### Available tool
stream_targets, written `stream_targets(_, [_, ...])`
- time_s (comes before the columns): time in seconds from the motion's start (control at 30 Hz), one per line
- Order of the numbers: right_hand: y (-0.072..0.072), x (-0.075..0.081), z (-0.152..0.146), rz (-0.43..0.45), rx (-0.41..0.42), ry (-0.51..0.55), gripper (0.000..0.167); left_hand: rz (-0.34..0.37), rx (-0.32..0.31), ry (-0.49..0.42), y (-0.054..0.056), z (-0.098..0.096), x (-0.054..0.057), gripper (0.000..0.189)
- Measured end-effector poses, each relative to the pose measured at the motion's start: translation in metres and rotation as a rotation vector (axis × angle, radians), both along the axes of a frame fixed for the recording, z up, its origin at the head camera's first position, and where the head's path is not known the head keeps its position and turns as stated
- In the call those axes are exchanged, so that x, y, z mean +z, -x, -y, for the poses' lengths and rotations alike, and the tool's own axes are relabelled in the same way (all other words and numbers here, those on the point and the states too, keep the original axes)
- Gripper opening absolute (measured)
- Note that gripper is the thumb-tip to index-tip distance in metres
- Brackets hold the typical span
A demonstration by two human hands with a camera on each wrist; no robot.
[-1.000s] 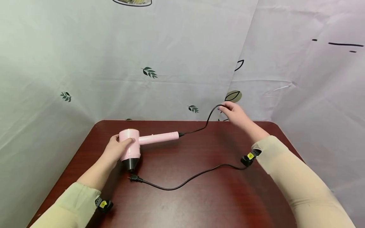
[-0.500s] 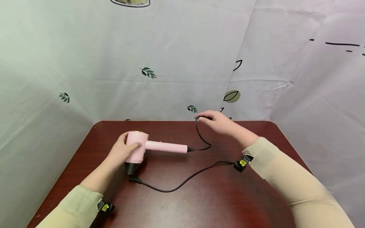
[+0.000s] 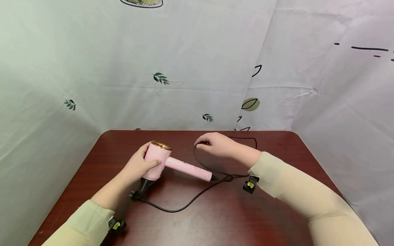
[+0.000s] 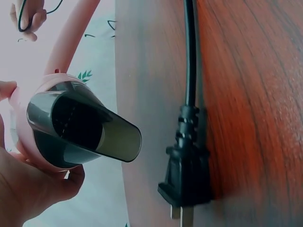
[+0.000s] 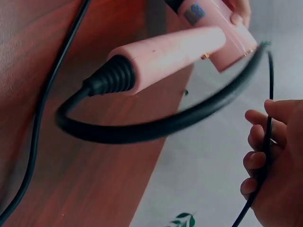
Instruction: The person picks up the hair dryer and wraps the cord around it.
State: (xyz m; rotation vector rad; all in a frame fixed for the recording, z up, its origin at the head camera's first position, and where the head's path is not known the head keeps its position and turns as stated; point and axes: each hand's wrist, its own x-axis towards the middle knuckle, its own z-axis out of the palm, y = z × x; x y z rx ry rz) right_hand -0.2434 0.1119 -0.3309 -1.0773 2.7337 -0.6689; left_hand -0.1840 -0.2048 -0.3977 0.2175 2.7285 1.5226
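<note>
A pink hair dryer (image 3: 157, 164) with a gold rear ring and a black nozzle (image 4: 80, 125) is tilted over the table. My left hand (image 3: 136, 167) grips its barrel, thumb across the front side, while the handle (image 3: 189, 169) points right and toward me. From the handle's end the black power cord (image 5: 137, 132) bends up in a loop to my right hand (image 3: 217, 145). That hand's fingers curl round the cord, as the right wrist view shows. The two-pin plug (image 4: 187, 175) lies on the table just below the nozzle.
The dark red wooden table (image 3: 197, 225) has rounded far corners. A pale patterned cloth wall (image 3: 191, 51) rises right behind it and on both sides. More cord runs across the tabletop from the plug, and another stretch lies behind the right hand.
My right hand has come left, down and nearer with the cord, which now loops beside the handle. The hair dryer has shifted right and turned, its handle swinging toward me.
</note>
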Motion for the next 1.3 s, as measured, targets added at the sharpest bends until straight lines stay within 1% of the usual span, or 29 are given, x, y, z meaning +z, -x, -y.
stream_targets(0.1, [-0.002,-0.004,0.006,-0.013,-0.008,-0.012,0.015,-0.014,-0.025,-0.001,-0.001,-0.003,0.001,0.084])
stream_targets(0.2, [-0.004,-0.008,0.011,-0.04,-0.036,-0.049,0.015,-0.018,-0.042,-0.016,-0.002,-0.005,0.002,0.082])
stream_targets(0.37, [-0.008,-0.013,0.017,-0.088,-0.108,-0.137,0.028,-0.039,-0.079,-0.052,-0.004,-0.009,0.003,0.082])
stream_targets(0.53, [-0.01,-0.017,0.021,-0.094,-0.152,-0.187,0.039,-0.056,-0.126,-0.085,-0.007,-0.015,0.003,0.081])
stream_targets(0.67, [-0.012,-0.018,0.024,-0.078,-0.155,-0.2,0.042,-0.051,-0.166,-0.11,-0.009,-0.019,0.003,0.082])
stream_targets(0.83, [-0.016,-0.019,0.028,-0.07,-0.157,-0.211,0.044,-0.061,-0.206,-0.126,-0.011,-0.023,0.005,0.083])
stream_targets(1.1, [-0.02,-0.021,0.031,-0.082,-0.172,-0.22,0.048,-0.121,-0.307,-0.136,-0.017,-0.028,0.009,0.085])
stream_targets(1.17, [-0.02,-0.022,0.032,-0.09,-0.177,-0.224,0.05,-0.129,-0.317,-0.144,-0.019,-0.029,0.01,0.086])
stream_targets(1.3, [-0.021,-0.023,0.033,-0.099,-0.19,-0.225,0.052,-0.135,-0.311,-0.154,-0.021,-0.031,0.012,0.085])
